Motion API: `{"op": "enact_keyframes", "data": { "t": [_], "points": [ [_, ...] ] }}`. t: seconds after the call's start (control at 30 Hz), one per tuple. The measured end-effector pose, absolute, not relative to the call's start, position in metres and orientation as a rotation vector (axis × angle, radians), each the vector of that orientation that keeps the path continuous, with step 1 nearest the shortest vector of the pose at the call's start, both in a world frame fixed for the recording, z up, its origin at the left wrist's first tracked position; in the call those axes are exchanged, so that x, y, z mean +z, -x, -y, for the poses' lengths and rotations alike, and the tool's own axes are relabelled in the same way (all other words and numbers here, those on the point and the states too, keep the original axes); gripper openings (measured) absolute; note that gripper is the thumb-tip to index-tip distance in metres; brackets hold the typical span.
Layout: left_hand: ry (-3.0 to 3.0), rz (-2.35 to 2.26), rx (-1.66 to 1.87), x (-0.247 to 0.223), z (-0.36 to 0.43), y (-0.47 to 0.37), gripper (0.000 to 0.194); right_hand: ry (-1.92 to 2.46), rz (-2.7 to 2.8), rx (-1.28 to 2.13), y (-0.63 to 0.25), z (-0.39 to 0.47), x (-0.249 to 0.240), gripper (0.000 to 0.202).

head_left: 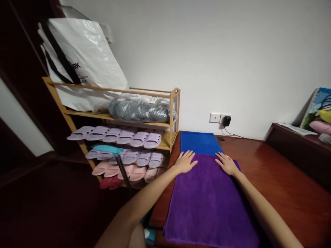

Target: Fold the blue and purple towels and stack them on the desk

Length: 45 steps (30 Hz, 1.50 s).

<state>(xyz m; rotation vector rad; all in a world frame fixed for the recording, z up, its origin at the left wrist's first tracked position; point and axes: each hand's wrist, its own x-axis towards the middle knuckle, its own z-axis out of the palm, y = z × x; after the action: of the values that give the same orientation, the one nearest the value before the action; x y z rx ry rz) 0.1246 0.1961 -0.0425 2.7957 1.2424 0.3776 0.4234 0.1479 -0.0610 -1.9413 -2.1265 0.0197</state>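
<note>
A purple towel [207, 203] lies spread over the wooden desk, reaching down to its near edge. Beyond it, a flat blue cloth [199, 142] shows at the back of the desk, its near part covered by the purple one. My left hand [185, 162] rests flat on the purple towel's far left corner, fingers stretched out. On the far right corner lies my right hand [227, 163], palm down with fingers spread. Neither hand grasps anything. A bit of white peeks out beside the right fingers, too small to name.
To the left stands a wooden shoe rack [171, 120] with rows of lilac slippers [139, 137] and pink slippers [138, 173]. On top are a large white bag [85, 51] and a plastic-wrapped grey bundle [139, 109]. A black plug [227, 120] trails its cable across the desk [274, 168].
</note>
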Motion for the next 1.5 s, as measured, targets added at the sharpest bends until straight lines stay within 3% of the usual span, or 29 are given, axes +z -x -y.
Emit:
{"op": "enact_keyframes", "data": {
  "t": [0.53, 0.63, 0.77, 1.13, 1.27, 1.5],
  "points": [
    [-2.916, -1.131, 0.493, -0.014, -0.167, -0.119, 0.053, 2.032, 1.982, -0.112, -0.401, -0.109, -0.047, 0.067],
    [-2.99, -1.021, 0.543, -0.008, -0.135, -0.115, 0.057, 2.0, 1.969, -0.159, -0.394, -0.09, -0.042, 0.069],
    [-2.907, -0.886, 0.314, -0.017, -0.1, -0.097, 0.066, 1.972, 2.071, -0.054, -0.401, -0.065, -0.05, 0.065],
    [-2.861, -0.918, 0.33, -0.009, -0.071, -0.083, 0.06, 1.984, 2.031, -0.086, -0.406, -0.034, -0.044, 0.068],
    [-2.812, -0.771, 0.261, -0.003, -0.043, -0.062, 0.065, 1.942, 2.147, 0.063, -0.395, 0.009, -0.048, 0.064],
    [-2.778, -0.756, 0.248, -0.007, -0.034, -0.052, 0.067, 1.943, 2.17, -0.005, -0.389, 0.027, -0.056, 0.063]
  ]
}}
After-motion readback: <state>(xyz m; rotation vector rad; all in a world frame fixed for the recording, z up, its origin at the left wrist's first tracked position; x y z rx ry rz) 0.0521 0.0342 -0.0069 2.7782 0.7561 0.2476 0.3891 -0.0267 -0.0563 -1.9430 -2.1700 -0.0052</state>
